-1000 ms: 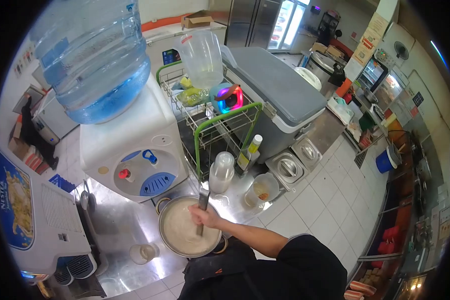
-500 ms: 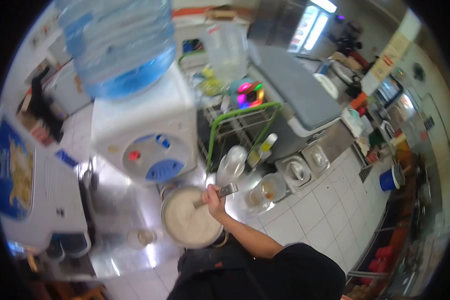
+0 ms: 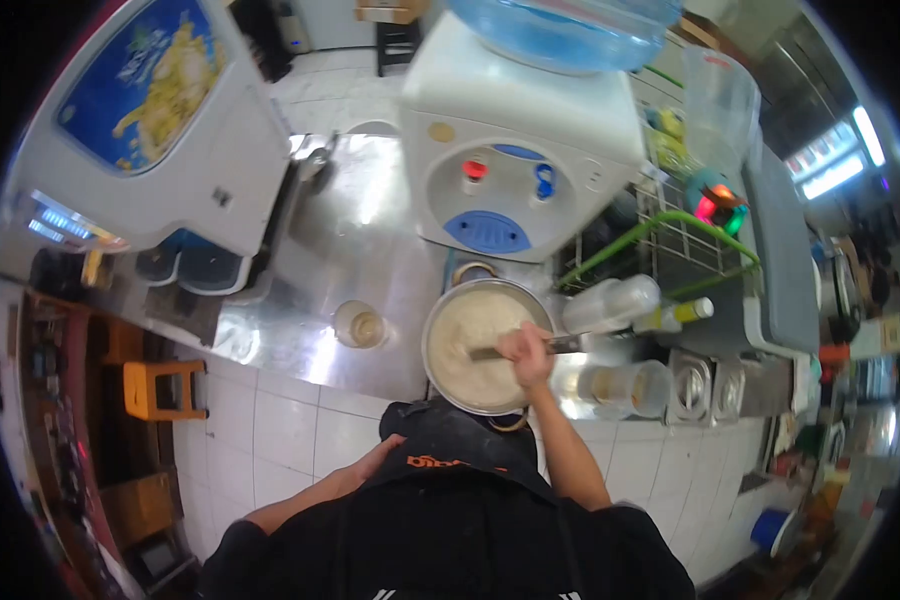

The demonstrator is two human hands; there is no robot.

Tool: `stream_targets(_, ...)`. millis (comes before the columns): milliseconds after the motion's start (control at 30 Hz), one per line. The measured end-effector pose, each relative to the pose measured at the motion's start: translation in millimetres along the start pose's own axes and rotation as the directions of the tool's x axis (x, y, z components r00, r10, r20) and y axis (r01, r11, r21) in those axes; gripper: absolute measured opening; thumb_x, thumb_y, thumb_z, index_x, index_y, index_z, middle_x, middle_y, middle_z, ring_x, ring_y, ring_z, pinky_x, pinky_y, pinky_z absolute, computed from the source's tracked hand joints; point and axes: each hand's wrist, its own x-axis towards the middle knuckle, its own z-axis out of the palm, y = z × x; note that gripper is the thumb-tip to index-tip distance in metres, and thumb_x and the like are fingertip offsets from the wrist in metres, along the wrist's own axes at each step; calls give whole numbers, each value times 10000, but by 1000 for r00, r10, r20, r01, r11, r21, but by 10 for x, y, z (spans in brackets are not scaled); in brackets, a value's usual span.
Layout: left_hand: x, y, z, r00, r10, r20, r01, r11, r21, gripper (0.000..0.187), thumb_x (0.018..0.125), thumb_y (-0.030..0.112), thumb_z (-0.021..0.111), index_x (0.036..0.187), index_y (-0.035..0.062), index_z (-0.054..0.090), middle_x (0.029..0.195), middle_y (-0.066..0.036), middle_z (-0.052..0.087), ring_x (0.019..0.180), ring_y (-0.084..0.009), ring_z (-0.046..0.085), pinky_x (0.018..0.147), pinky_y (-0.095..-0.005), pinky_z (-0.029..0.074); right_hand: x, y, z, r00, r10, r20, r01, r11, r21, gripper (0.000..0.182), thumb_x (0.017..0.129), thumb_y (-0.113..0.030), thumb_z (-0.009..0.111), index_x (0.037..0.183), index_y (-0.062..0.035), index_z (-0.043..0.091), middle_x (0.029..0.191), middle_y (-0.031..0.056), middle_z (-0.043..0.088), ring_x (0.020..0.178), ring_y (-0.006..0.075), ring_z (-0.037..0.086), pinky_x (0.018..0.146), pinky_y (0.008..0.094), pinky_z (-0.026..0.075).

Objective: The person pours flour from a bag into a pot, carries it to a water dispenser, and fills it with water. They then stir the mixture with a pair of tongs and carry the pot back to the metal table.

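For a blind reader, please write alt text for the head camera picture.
A person's right hand holds a metal utensil in a pot of pale liquid on a steel counter, below a water dispenser. The left hand rests at the waist; a small cup stands left of the pot.

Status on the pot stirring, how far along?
Done: the round steel pot on the steel counter already holds pale, creamy, even-looking liquid. In hand: the right hand has a closed grip on a metal utensil dipped in it; the left hand rests at the apron. Left: cannot tell; no lumps visible.
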Motion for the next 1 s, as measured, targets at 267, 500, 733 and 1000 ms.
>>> stream_targets(267,208,-214,-287,978,-157,135,193,929,-317,360,871,393,619,1045,87,691,992,-29,710,863,-177,657,852,-346,530,137,184,11,959,-129,-253,181,964,193,483,1037,-336,384,596,-173,275,514,-42,227,468,99,225,485,284,220)
stream_targets(500,457,-354,-411,973,-131,189,188,928,-321,296,870,356,605,972,93,695,965,0,716,809,-156,650,818,-330,530,256,-96,-265,939,-186,-291,224,969,105,486,1049,-292,372,596,-160,254,497,-33,186,448,92,176,491,265,212)
stream_targets(733,848,-524,-559,955,-89,283,177,938,-300,297,857,363,614,973,102,697,965,0,716,795,-151,650,799,-330,530,80,-87,-330,983,177,39,-181,972,151,441,1039,-260,403,633,-157,264,505,-34,207,458,94,189,505,265,203)
stream_targets(1000,519,-406,-462,971,-83,224,144,952,-269,350,868,392,609,1042,98,685,1013,-8,715,829,-167,649,840,-344,523,83,124,159,1000,-19,-15,23,956,292,466,1044,-269,383,612,-139,263,520,-17,196,453,106,198,493,279,222)
